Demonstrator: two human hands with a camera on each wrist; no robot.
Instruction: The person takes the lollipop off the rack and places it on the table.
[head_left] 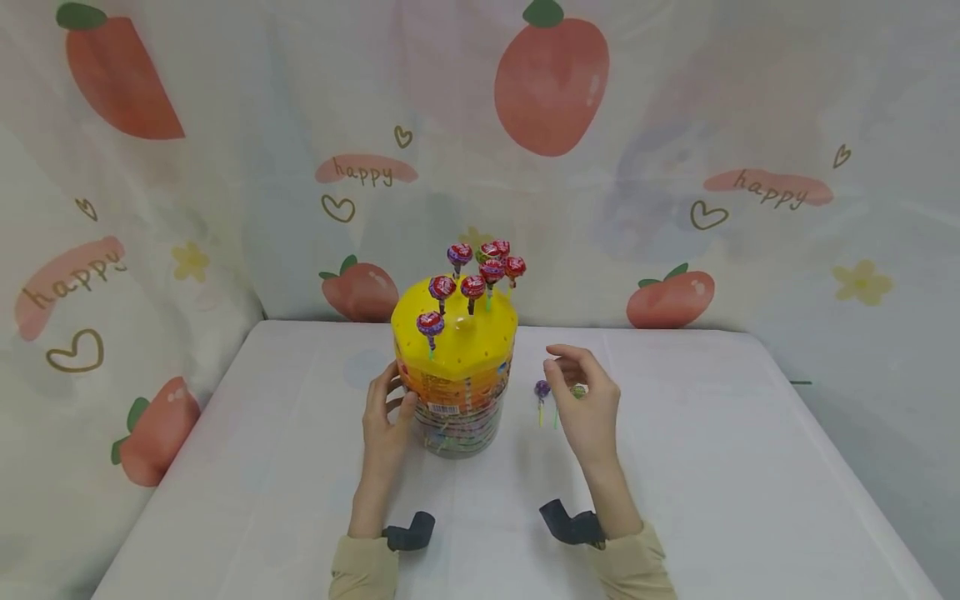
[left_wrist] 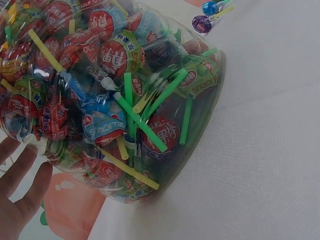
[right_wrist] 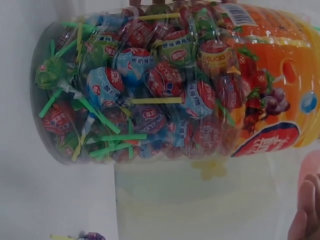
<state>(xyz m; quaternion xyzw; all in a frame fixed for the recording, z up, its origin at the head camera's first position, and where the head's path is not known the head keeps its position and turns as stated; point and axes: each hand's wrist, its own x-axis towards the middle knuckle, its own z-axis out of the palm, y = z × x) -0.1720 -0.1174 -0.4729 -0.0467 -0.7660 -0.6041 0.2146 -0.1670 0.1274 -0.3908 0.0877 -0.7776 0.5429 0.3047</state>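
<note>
A clear plastic jar of wrapped lollipops, with an orange label and a yellow lid, stands upright on the table. Several lollipops stand by their sticks in the lid. On the jar's left side my left hand holds it, thumb toward the front and fingers against the wall. To the right of the jar my right hand hovers with loosely bent fingers and nothing visible between them. Below it lie a purple lollipop and a greenish one, partly hidden by that hand.
A white cloth covers the table. Close behind its back edge hangs a curtain printed with fruit, hearts and lettering. A blue-wrapped lollipop lies beside the purple one in the left wrist view. Each wrist carries a black mount.
</note>
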